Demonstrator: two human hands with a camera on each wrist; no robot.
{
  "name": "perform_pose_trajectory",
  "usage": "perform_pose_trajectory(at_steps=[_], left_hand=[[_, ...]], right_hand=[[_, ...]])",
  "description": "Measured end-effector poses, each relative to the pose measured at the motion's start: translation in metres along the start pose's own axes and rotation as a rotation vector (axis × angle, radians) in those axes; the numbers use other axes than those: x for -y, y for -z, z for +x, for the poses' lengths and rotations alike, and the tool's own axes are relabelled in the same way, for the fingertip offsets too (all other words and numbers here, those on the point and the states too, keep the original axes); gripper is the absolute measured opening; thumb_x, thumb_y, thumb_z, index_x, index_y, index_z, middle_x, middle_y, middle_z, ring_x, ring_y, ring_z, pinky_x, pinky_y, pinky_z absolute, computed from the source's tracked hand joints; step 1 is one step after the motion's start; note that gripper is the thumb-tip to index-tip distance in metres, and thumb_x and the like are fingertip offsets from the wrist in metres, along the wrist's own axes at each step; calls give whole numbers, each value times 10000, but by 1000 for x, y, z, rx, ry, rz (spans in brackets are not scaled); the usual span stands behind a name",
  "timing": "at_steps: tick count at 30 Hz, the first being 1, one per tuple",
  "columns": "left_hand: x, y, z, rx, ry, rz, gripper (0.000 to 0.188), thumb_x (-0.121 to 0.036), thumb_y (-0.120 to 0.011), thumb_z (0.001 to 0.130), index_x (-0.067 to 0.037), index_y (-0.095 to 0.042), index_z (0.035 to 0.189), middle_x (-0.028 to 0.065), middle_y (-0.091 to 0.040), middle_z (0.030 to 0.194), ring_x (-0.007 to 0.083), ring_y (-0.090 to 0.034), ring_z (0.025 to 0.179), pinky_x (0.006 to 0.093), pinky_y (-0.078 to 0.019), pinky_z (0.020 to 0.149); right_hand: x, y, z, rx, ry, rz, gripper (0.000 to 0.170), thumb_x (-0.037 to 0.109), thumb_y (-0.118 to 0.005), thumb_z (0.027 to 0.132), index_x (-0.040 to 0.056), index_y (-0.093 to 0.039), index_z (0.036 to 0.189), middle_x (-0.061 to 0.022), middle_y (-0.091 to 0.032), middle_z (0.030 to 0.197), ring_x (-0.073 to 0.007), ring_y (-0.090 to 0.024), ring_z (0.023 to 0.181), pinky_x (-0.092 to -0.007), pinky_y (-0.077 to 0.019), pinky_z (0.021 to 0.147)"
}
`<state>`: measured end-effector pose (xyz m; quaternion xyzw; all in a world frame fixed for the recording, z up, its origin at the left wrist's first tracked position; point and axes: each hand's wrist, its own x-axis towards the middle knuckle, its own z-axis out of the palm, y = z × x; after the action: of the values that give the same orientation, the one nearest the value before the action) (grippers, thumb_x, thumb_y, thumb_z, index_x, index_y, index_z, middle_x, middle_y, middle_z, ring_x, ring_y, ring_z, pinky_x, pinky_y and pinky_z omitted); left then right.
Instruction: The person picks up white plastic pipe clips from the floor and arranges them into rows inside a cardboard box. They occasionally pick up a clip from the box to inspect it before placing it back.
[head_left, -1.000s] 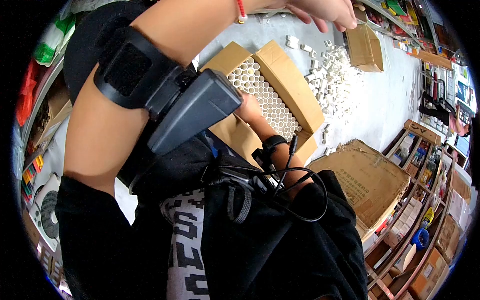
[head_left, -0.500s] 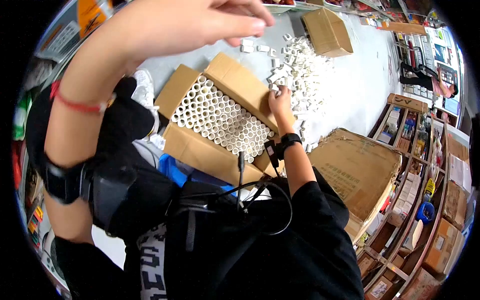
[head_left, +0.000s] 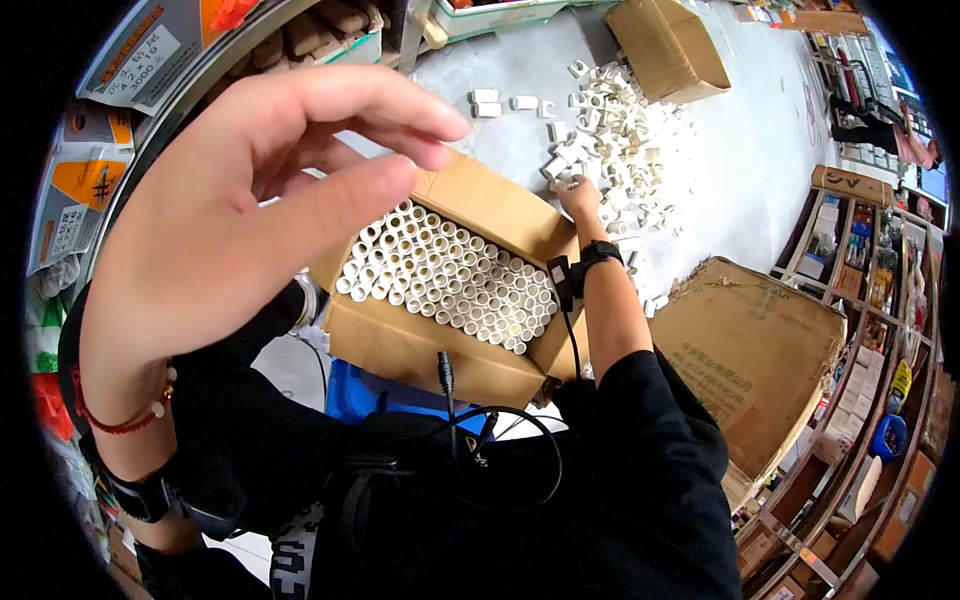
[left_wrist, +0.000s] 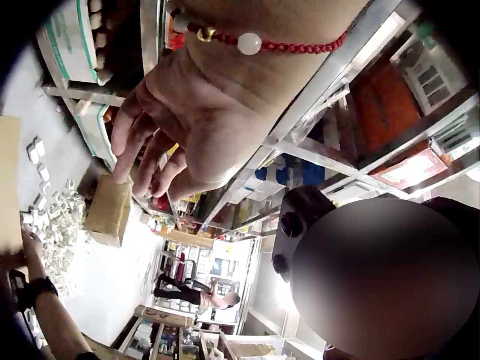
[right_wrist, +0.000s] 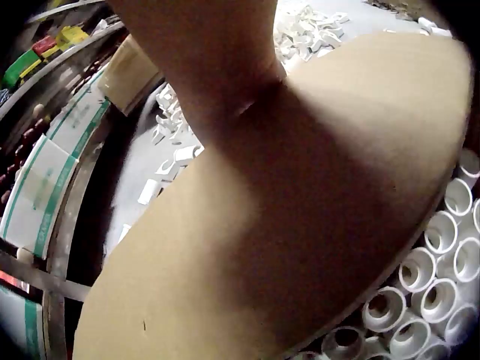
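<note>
My left hand (head_left: 240, 200) is raised close to the head camera, fingers loosely bent, thumb apart from them, nothing held. The left wrist view also shows this hand (left_wrist: 199, 120) with a bare palm. Beyond the far flap of an uncovered cardboard box (head_left: 430, 358), my right hand (head_left: 580, 198) reaches down to the near edge of a pile of white plastic pieces (head_left: 625, 140), some U-shaped. Its fingertips are among them; I cannot tell whether they grip one. White round tubular fittings (head_left: 450, 260) stand upright in rows inside the box. In the right wrist view the flap (right_wrist: 315, 210) hides the fingers.
A smaller cardboard box (head_left: 668, 50) stands behind the pile. Right of my arm lies a large flattened-looking carton (head_left: 750, 350), beside stocked shelves (head_left: 850, 370). A cable (head_left: 560, 460) loops across my front. Another person (left_wrist: 191, 294) is farther off.
My right hand has gone from inside the box, over its far flap, to the pile's edge. My left forearm has drawn back, bringing the left hand lower and nearer the camera.
</note>
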<state>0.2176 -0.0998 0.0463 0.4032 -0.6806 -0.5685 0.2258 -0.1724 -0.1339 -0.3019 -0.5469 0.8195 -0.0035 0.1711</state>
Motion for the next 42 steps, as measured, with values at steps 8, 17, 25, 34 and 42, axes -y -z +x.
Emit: perform_pose_trajectory(at_steps=[8, 17, 25, 34, 42], left_hand=[[-5, -6, 8, 12, -44, 33, 283, -99, -438, 850, 17, -477, 1104, 84, -542, 1029, 128, -508, 971, 244, -404, 822], [-32, 10, 7, 175, -26, 60, 345, -231, -494, 831, -2, -519, 1087, 74, -577, 883, 112, -497, 701, 245, -415, 645], [-18, 4, 12, 76, -61, -8, 330, -235, -519, 802, -5, -548, 1038, 81, -590, 842, 118, -551, 734, 246, -446, 654], [-12, 13, -1, 96, -207, -81, 333, -216, -537, 771, 17, -559, 1008, 68, -595, 804, 109, -543, 691, 237, -443, 600], [-21, 7, -3, -5, -74, -11, 348, -230, -554, 757, 18, -564, 1000, 74, -600, 817, 111, -544, 692, 232, -437, 603]], right_hand=[[29, 48, -29, 145, -43, 1197, 152, 199, -515, 837, 87, -542, 738, 40, -476, 586, -51, -419, 504, -174, -320, 444], [133, 63, -162, 1064, -15, 1417, 218, 174, -530, 826, 28, -463, 973, -97, -563, 878, -161, -583, 723, -199, -491, 590], [151, -26, -208, 554, 289, 357, 376, 249, -697, 640, 23, -591, 921, -99, -622, 731, -141, -593, 631, -275, -472, 572], [162, -40, -251, 398, 560, 115, 255, 221, -598, 619, 59, -607, 816, -182, -600, 748, -324, -586, 713, -373, -468, 675], [157, -36, -253, 399, 655, 277, 300, 231, -662, 626, 12, -592, 818, -158, -609, 728, -274, -607, 673, -335, -487, 642]])
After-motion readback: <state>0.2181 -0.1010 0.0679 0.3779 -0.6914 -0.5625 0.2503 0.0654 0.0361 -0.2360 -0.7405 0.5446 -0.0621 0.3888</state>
